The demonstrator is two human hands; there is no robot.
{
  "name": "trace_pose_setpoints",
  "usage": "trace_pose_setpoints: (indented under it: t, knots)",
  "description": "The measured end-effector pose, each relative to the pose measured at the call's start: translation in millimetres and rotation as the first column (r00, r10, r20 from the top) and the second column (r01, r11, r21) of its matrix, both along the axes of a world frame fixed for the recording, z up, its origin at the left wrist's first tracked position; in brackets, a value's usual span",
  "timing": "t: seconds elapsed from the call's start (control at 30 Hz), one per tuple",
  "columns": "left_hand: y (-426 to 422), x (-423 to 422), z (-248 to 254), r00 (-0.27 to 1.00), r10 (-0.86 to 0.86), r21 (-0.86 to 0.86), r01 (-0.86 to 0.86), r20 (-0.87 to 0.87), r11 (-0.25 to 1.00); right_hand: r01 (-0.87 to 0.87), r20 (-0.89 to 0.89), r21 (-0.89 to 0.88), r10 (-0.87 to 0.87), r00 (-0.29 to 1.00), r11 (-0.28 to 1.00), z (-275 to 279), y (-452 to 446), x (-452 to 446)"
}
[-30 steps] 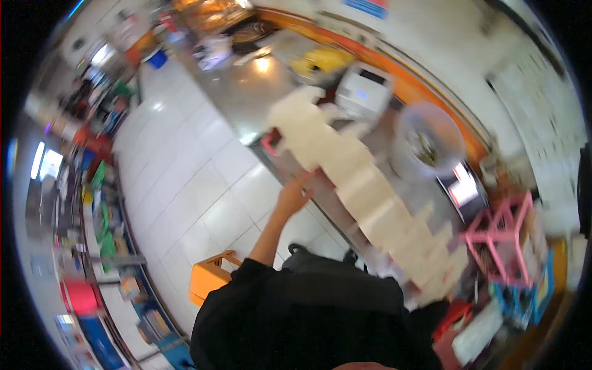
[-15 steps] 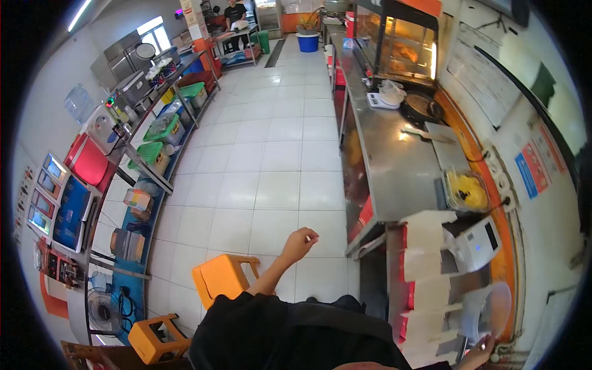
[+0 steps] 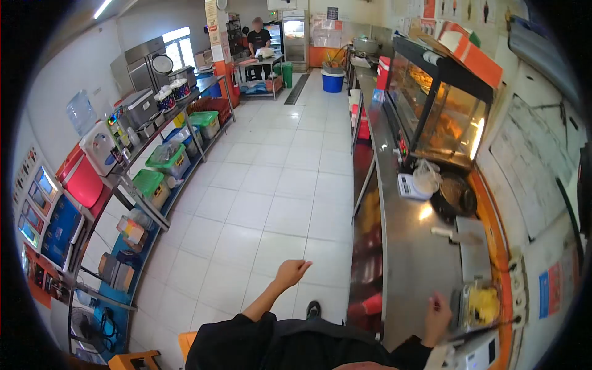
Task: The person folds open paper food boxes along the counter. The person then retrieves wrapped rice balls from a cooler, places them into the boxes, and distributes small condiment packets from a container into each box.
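Note:
My left hand point(image 3: 292, 273) hangs over the white tiled floor, its fingers curled together with the thumb pointing right; nothing shows in it. Above the steel counter point(image 3: 410, 259) is my right hand point(image 3: 437, 317), blurred, so its fingers cannot be made out clearly. Just right of it sits a clear container of yellow food point(image 3: 482, 306). A white device point(image 3: 478, 353) stands below that container at the bottom edge. Farther up the counter lie a flat grey board point(image 3: 473, 250), a dark round pan point(image 3: 455, 196) and a white scale point(image 3: 412, 187) with a plastic bag on it.
A glass warming cabinet point(image 3: 449, 117) stands at the counter's back. Shelves with green-lidded bins point(image 3: 165, 154) line the left side. Orange stools point(image 3: 137, 360) are at the bottom left. Another person point(image 3: 259, 40) stands at a far table near a blue tub point(image 3: 332, 81).
The view has moved forward along the aisle. My right hand has left the clear bucket and is now over the steel counter. The row of pale cartons has mostly passed out of view.

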State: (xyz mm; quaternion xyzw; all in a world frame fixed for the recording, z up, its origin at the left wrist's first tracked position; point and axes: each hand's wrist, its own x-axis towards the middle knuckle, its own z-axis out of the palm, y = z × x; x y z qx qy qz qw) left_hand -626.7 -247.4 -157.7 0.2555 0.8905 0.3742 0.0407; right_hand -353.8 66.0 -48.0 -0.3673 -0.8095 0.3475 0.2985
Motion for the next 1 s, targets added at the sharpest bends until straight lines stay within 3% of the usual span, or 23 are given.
trace_pose_setpoints:
  t: [0.07,0.13,0.2,0.27,0.33,0.37,0.43,0.47,0.53,0.57,0.6,0.67,0.7,0.73,0.87,0.93,1.0]
  knots:
    - [1,-41,5,0.996,0.07,-0.053,-0.067,0.054,0.996,-0.19,0.016,0.189,0.19,0.982,0.963,-12,10,-93]
    - [-6,-75,-4,0.987,0.148,-0.025,-0.147,0.059,0.989,-0.423,-0.096,0.124,0.435,0.895,0.898,7,-14,-189]
    - [-16,-110,-20,0.979,0.196,-0.038,-0.194,0.057,0.98,-0.644,-0.074,0.162,0.66,0.748,0.748,5,-33,-272]
    - [-24,-147,-44,0.953,0.301,-0.029,-0.301,0.02,0.953,-0.85,0.016,0.088,0.852,0.522,0.519,12,-50,-341]
    - [-27,-183,-55,0.892,0.452,-0.069,-0.449,0.035,0.891,-0.944,0.039,0.164,0.955,0.295,0.285,-8,-54,-408]
    - [-27,-201,-52,0.845,0.531,-0.119,-0.522,0.065,0.845,-0.943,0.041,0.171,0.954,0.297,0.286,-15,-51,-439]
    - [-28,-247,-67,0.758,0.649,-0.121,-0.639,0.069,0.759,-0.988,0.199,0.072,0.969,0.146,0.134,-26,-39,-503]
    - [-25,-276,-72,0.76,0.647,-0.11,-0.639,0.065,0.762,-0.987,0.203,0.082,0.968,0.15,0.136,-33,-28,-534]
    - [-24,-337,-75,0.771,0.626,-0.064,-0.623,0.119,0.779,-0.984,0.389,0.088,0.904,0.177,0.155,-53,-5,-592]
    - [-24,-378,-89,0.842,0.537,-0.035,-0.536,0.055,0.844,-0.981,0.447,0.057,0.874,0.19,0.184,-65,10,-620]
    - [-18,-426,-92,0.851,0.522,-0.035,-0.521,0.05,0.853,-0.978,0.444,0.06,0.872,0.207,0.201,-64,24,-647]
    - [15,-522,-86,0.92,0.369,0.041,-0.367,-0.13,0.929,-0.948,0.439,-0.025,0.855,0.276,0.318,-55,57,-688]
    - [41,-570,-71,0.951,0.301,0.04,-0.298,-0.078,0.954,-0.917,0.396,-0.088,0.858,0.326,0.389,-46,74,-706]
    - [70,-620,-56,0.974,0.226,0.037,-0.225,-0.022,0.974,-0.893,0.397,-0.106,0.842,0.366,0.438,-43,94,-722]
    - [241,-797,18,0.981,-0.166,0.176,0.181,-0.096,0.968,-0.761,0.361,-0.037,0.719,0.594,0.647,-54,172,-770]
    - [337,-863,64,0.923,-0.35,0.2,0.378,-0.161,0.904,-0.573,0.308,-0.234,0.619,0.722,0.785,-44,201,-794]
    - [431,-923,97,0.837,-0.503,0.176,0.54,-0.217,0.823,-0.535,0.286,-0.188,0.567,0.772,0.823,-79,232,-815]
